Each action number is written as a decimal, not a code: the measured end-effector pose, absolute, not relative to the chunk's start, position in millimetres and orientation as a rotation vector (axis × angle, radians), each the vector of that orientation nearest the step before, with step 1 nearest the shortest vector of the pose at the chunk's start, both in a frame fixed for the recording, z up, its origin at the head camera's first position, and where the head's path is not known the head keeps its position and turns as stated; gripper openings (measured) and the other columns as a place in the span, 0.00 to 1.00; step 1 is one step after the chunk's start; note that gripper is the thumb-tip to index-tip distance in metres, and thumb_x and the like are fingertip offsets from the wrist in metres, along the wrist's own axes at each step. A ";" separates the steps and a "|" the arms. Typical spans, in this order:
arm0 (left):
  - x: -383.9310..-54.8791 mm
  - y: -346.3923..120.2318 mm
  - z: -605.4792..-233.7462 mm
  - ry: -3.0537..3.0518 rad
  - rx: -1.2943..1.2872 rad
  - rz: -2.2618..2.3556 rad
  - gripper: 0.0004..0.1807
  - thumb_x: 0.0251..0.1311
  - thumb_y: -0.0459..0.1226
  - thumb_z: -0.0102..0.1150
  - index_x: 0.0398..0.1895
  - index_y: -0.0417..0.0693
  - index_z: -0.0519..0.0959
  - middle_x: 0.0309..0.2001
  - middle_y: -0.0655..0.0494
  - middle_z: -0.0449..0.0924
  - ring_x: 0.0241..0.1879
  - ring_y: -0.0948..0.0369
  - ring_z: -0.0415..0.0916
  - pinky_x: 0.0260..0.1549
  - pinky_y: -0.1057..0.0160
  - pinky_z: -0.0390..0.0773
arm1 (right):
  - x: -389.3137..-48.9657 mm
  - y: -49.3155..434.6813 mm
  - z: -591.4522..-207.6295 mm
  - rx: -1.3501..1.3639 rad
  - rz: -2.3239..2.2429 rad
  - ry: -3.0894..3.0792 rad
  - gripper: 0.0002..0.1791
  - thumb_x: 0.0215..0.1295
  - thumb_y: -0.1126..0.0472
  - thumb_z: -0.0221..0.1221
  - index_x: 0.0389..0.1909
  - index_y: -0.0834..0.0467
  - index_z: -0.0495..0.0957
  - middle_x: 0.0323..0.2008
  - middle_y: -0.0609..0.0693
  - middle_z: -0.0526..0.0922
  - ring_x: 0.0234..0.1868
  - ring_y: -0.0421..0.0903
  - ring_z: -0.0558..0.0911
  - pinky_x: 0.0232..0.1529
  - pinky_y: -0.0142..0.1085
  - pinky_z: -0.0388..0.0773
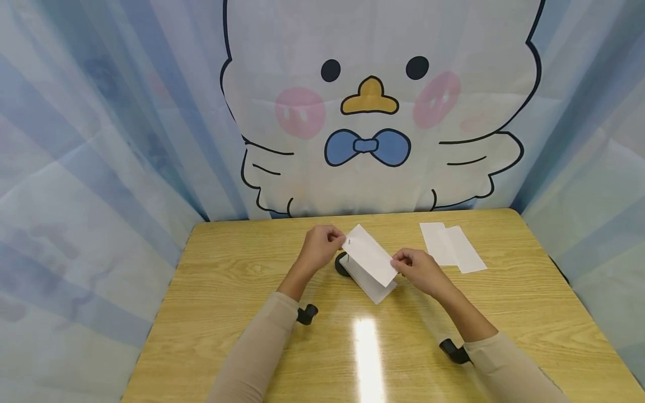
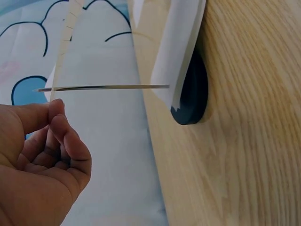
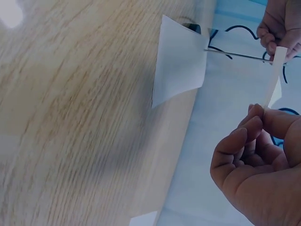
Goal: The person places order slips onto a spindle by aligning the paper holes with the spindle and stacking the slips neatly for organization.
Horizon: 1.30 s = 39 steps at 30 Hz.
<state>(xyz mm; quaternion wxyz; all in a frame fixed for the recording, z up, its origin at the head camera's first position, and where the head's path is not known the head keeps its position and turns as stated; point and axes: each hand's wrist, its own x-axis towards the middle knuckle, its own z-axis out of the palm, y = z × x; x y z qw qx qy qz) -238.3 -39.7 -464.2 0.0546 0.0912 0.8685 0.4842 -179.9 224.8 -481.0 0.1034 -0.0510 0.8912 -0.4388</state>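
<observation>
Between both hands a white paper slip [image 1: 372, 254] is stretched out above the table. My left hand [image 1: 319, 246] pinches one end, right beside the thin metal rod [image 2: 113, 87] of a paper spike. At the other end my right hand [image 1: 419, 270] pinches the slip between thumb and fingers. In the left wrist view the rod's pointed tip shows just beyond the held slip. Lower down, more white paper [image 3: 181, 63] sits on the rod close over the spike's round black base [image 2: 195, 94], which it partly hides.
Two loose white slips, one nearer [image 1: 467, 250] and one overlapped beside it [image 1: 437, 240], lie on the wooden table [image 1: 242, 291] at the back right. A printed curtain [image 1: 378, 184] hangs behind the table's far edge. Black wrist mounts [image 1: 307, 314] stick out from the sleeves.
</observation>
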 end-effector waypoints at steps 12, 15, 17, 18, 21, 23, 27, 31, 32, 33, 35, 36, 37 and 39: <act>-239.9 -39.4 -476.3 2.602 0.309 1.445 0.08 0.73 0.38 0.61 0.39 0.45 0.87 0.35 0.47 0.86 0.28 0.61 0.75 0.25 0.65 0.73 | -180.1 226.5 -490.9 -0.164 -1.254 2.636 0.10 0.77 0.59 0.58 0.44 0.63 0.82 0.34 0.54 0.81 0.32 0.45 0.74 0.31 0.35 0.73; -240.9 -39.2 -480.8 2.593 0.289 1.431 0.08 0.73 0.38 0.61 0.39 0.45 0.87 0.35 0.47 0.86 0.29 0.59 0.78 0.26 0.65 0.74 | -180.6 225.7 -493.9 -0.164 -1.256 2.627 0.10 0.77 0.60 0.58 0.43 0.63 0.82 0.34 0.55 0.81 0.32 0.45 0.74 0.31 0.34 0.73; -241.6 -38.6 -483.9 2.587 0.264 1.427 0.08 0.73 0.38 0.61 0.39 0.44 0.87 0.34 0.47 0.86 0.31 0.56 0.81 0.26 0.65 0.75 | -180.9 225.1 -496.2 -0.157 -1.252 2.622 0.10 0.77 0.60 0.58 0.43 0.63 0.82 0.34 0.55 0.81 0.32 0.45 0.74 0.31 0.34 0.73; -241.7 -38.2 -485.3 2.585 0.248 1.422 0.08 0.73 0.38 0.62 0.39 0.44 0.87 0.33 0.48 0.86 0.32 0.55 0.82 0.26 0.66 0.76 | -181.1 224.8 -497.7 -0.154 -1.246 2.624 0.09 0.77 0.60 0.58 0.42 0.63 0.82 0.34 0.55 0.81 0.32 0.45 0.74 0.31 0.34 0.73; -242.8 -36.6 -490.4 2.582 0.216 1.409 0.08 0.72 0.37 0.62 0.39 0.43 0.87 0.32 0.50 0.85 0.32 0.56 0.82 0.27 0.66 0.76 | -181.7 224.0 -503.1 -0.146 -1.227 2.625 0.09 0.76 0.60 0.58 0.41 0.63 0.82 0.33 0.53 0.80 0.32 0.45 0.74 0.32 0.34 0.72; -243.5 -35.7 -494.3 2.589 0.206 1.389 0.08 0.72 0.37 0.63 0.38 0.43 0.87 0.32 0.51 0.84 0.30 0.58 0.80 0.27 0.66 0.76 | -182.1 223.8 -506.9 -0.138 -1.212 2.627 0.09 0.76 0.60 0.59 0.41 0.63 0.82 0.32 0.52 0.80 0.32 0.45 0.74 0.33 0.34 0.73; -245.0 -34.6 -504.3 2.602 0.210 1.356 0.08 0.71 0.37 0.63 0.38 0.42 0.87 0.31 0.53 0.83 0.28 0.62 0.76 0.27 0.67 0.75 | -183.4 224.6 -514.2 -0.120 -1.174 2.638 0.09 0.75 0.59 0.60 0.39 0.61 0.83 0.31 0.51 0.81 0.31 0.45 0.74 0.33 0.36 0.72; -245.5 -34.3 -513.2 2.603 0.214 1.353 0.07 0.71 0.37 0.63 0.36 0.43 0.86 0.30 0.53 0.83 0.28 0.62 0.75 0.27 0.66 0.75 | -183.8 225.0 -519.7 -0.114 -1.126 2.657 0.11 0.75 0.58 0.60 0.35 0.60 0.82 0.28 0.49 0.80 0.30 0.44 0.73 0.32 0.35 0.71; -245.6 -34.4 -515.2 2.607 0.222 1.354 0.07 0.71 0.37 0.63 0.36 0.43 0.86 0.31 0.53 0.83 0.28 0.62 0.75 0.27 0.66 0.75 | -183.6 225.0 -520.6 -0.114 -1.116 2.661 0.11 0.74 0.57 0.61 0.33 0.60 0.82 0.27 0.49 0.79 0.29 0.44 0.73 0.31 0.35 0.71; -245.6 -34.3 -517.2 2.612 0.229 1.355 0.07 0.71 0.36 0.63 0.36 0.43 0.86 0.31 0.53 0.82 0.28 0.62 0.75 0.27 0.66 0.75 | -183.3 225.0 -521.5 -0.112 -1.110 2.662 0.12 0.74 0.57 0.61 0.32 0.59 0.81 0.26 0.48 0.78 0.28 0.44 0.72 0.30 0.35 0.70; -245.6 -34.1 -520.6 2.628 0.245 1.348 0.07 0.71 0.36 0.63 0.35 0.42 0.85 0.31 0.52 0.82 0.28 0.62 0.75 0.28 0.65 0.76 | -183.0 225.6 -523.5 -0.115 -1.087 2.673 0.13 0.74 0.56 0.62 0.30 0.59 0.81 0.25 0.48 0.77 0.27 0.43 0.72 0.29 0.34 0.69; -245.6 -33.9 -522.3 2.636 0.254 1.342 0.07 0.71 0.36 0.63 0.35 0.42 0.85 0.31 0.52 0.82 0.29 0.62 0.74 0.28 0.65 0.76 | -182.9 225.9 -524.5 -0.118 -1.074 2.682 0.13 0.73 0.56 0.62 0.29 0.58 0.80 0.24 0.47 0.77 0.26 0.43 0.72 0.28 0.34 0.69; -245.5 -33.7 -523.9 2.645 0.261 1.333 0.07 0.71 0.36 0.63 0.35 0.43 0.85 0.31 0.53 0.82 0.29 0.62 0.74 0.29 0.65 0.76 | -182.9 226.0 -525.5 -0.117 -1.065 2.691 0.13 0.73 0.56 0.62 0.28 0.58 0.80 0.23 0.47 0.76 0.26 0.43 0.71 0.28 0.34 0.68; -245.6 -33.1 -526.7 2.661 0.266 1.317 0.07 0.70 0.36 0.63 0.34 0.43 0.85 0.32 0.53 0.82 0.29 0.62 0.74 0.29 0.66 0.76 | -182.9 226.1 -527.8 -0.127 -1.044 2.708 0.14 0.72 0.55 0.63 0.27 0.57 0.79 0.23 0.46 0.76 0.25 0.42 0.71 0.28 0.33 0.68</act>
